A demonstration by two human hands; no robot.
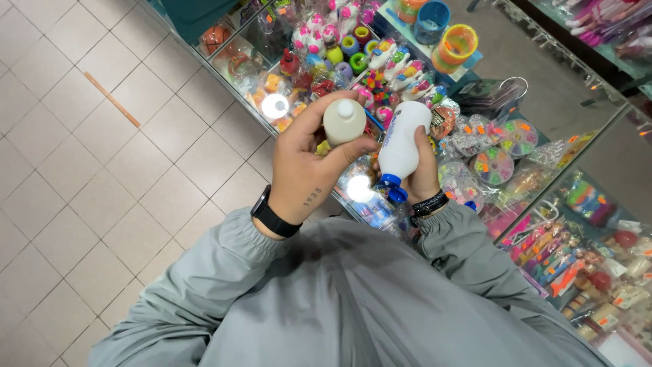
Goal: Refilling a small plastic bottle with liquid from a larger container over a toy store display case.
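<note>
Jacket: a grey jacket (339,292) fills the bottom of the view, nearest the camera; both sleeves run up to the hands.
Left hand: the left hand (305,166) is clamped around a small beige bottle (343,121), fingers wrapped behind it, thumb across the front. A black watch (274,215) sits on that wrist.
Right hand: the right hand (422,178) is closed around a white bottle (401,146), held tilted with its blue cap (392,188) pointing down toward the body. A dark beaded bracelet (429,202) rings the wrist.
Where the bottles are: both are held in the air, side by side and nearly touching, above the near edge of the glass worktop (577,102).
Pose: wrists are bent inward and the forearms converge, so the two bottles meet in front of the chest.
Doing it well: I judge a firm grip at each bottle's middle keeps them steady; holding them apart from each other and over the worktop edge, not the tiled floor (102,170), would limit harm from a slip.
Around: colourful toys (380,61) and round bead boxes (492,165) crowd the worktop's far side.
</note>
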